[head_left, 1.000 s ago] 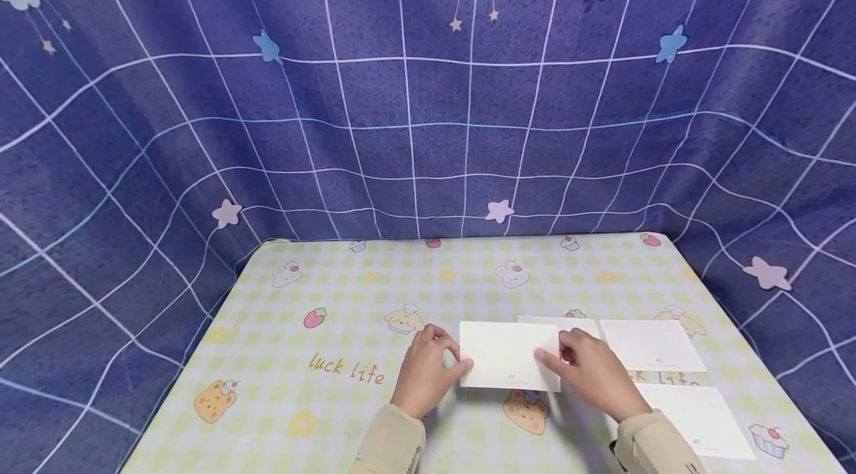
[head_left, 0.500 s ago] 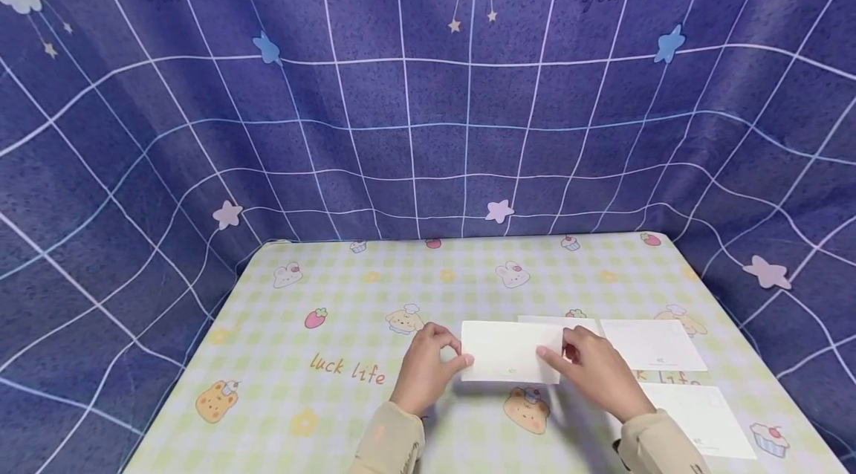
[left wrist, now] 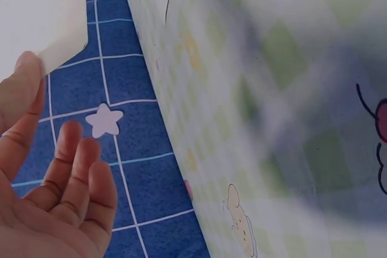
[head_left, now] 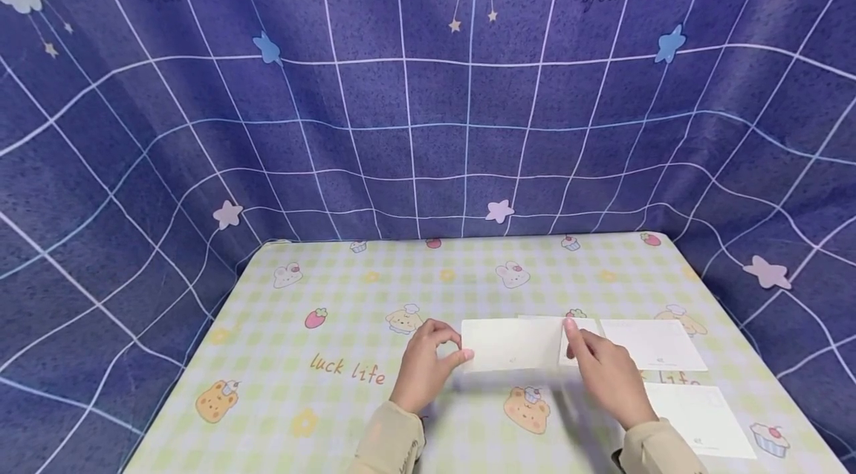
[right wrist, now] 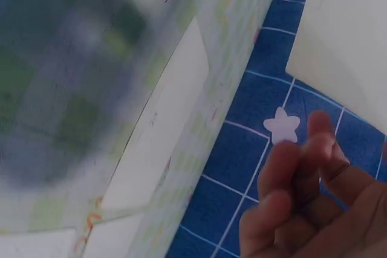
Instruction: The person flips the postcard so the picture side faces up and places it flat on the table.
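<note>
A blank white card (head_left: 511, 344) with a tiny mark near its lower edge is held up over the table in the head view. My left hand (head_left: 428, 366) pinches its left edge between thumb and index finger; the other fingers spread loosely below the card in the left wrist view. My right hand (head_left: 610, 374) is at the opposite side, its straight thumb right at the upper right corner. In the right wrist view the other fingers (right wrist: 272, 209) curl loosely below the card, and the thumb is out of sight.
Several similar white cards lie at the right: one farther back (head_left: 652, 344), one nearer (head_left: 705, 422), another partly behind the held card (head_left: 582, 329). A checked cloth (head_left: 348, 296) covers the table. A blue grid curtain (head_left: 435, 102) stands behind it.
The white card tips so its face looks narrower, its lower edge rising. My right thumb has slid off its face up to the upper right corner. My left hand keeps its pinch.
</note>
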Motion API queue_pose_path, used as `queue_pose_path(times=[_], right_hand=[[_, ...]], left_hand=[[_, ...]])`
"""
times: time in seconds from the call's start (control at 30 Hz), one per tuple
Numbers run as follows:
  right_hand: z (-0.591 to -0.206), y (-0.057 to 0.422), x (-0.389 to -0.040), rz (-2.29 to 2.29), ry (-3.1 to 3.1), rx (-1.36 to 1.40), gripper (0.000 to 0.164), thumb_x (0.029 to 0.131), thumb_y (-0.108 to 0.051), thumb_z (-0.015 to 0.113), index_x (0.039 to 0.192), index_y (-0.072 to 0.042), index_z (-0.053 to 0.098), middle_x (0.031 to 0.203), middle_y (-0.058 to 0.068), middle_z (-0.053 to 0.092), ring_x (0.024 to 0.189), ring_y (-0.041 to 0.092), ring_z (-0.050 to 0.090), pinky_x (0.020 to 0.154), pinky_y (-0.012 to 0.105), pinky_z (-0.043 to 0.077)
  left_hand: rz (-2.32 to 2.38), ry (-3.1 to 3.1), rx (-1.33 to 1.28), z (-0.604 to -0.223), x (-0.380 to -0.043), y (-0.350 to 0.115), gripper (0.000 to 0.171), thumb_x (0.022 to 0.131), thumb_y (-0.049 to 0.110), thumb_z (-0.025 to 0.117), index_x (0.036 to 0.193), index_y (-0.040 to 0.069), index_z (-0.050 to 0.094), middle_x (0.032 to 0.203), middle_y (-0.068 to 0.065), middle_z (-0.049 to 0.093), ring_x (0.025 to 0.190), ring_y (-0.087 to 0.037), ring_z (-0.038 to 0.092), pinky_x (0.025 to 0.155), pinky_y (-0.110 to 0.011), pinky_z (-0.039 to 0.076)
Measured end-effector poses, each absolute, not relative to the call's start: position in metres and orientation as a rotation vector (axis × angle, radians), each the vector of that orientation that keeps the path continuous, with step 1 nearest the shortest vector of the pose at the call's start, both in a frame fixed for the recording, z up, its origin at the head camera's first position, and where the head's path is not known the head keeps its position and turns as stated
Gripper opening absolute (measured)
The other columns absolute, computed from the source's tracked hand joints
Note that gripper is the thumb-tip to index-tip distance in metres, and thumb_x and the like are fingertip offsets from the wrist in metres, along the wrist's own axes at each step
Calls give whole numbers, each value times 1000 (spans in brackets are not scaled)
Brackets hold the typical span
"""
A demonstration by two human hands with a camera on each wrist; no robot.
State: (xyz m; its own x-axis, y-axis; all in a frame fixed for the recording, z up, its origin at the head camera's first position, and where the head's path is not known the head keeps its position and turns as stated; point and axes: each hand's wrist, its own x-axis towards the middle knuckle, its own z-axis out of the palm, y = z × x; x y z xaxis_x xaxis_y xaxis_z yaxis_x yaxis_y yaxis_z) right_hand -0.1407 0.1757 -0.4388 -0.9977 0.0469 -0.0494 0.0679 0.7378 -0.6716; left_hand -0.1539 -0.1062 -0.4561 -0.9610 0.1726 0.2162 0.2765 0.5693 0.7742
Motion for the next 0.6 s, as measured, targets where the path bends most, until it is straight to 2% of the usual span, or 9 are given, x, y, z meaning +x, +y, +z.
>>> queue_pose_path(times=[0.13, 0.27, 0.37, 0.5, 0.6], right_hand=[[-438, 176, -141, -1203, 2802, 205, 79, 104, -67, 20, 78, -9, 69, 63, 4, 53, 60, 21, 47, 59, 35, 38], [-438, 175, -141, -1294, 2709, 224, 82, 103, -69, 23, 70, -9, 69, 59, 3, 54, 61, 20, 47, 63, 34, 37], [-437, 174, -141, -1351, 2658, 210, 76, 104, -66, 30, 75, -9, 72, 62, 2, 56, 68, 19, 50, 68, 34, 37], [-436, 176, -139, -1455, 2560, 197, 62, 103, -59, 45, 90, -7, 76, 66, 2, 58, 73, 18, 54, 67, 32, 40], [-439, 177, -139, -1514, 2517, 161, 50, 102, -50, 54, 93, -4, 74, 71, 2, 60, 76, 17, 55, 65, 31, 44]], left_hand=[[-1340, -2623, -414, -458, -155, -106, 16, 86, 28, 79, 89, 15, 69, 111, -2, 61, 111, -28, 58, 100, -54, 46], [-1275, -2575, -466, -461, -155, -106, 16, 85, 28, 79, 90, 16, 71, 110, 1, 63, 109, -24, 59, 98, -51, 49], [-1229, -2549, -470, -462, -154, -106, 15, 84, 26, 80, 89, 16, 71, 110, 3, 64, 109, -22, 60, 98, -48, 50], [-1207, -2538, -442, -461, -154, -106, 14, 82, 22, 82, 90, 17, 73, 107, 5, 64, 107, -19, 60, 98, -46, 50], [-1193, -2549, -422, -461, -154, -106, 14, 81, 17, 84, 90, 20, 73, 105, 6, 64, 105, -19, 61, 95, -45, 51]])
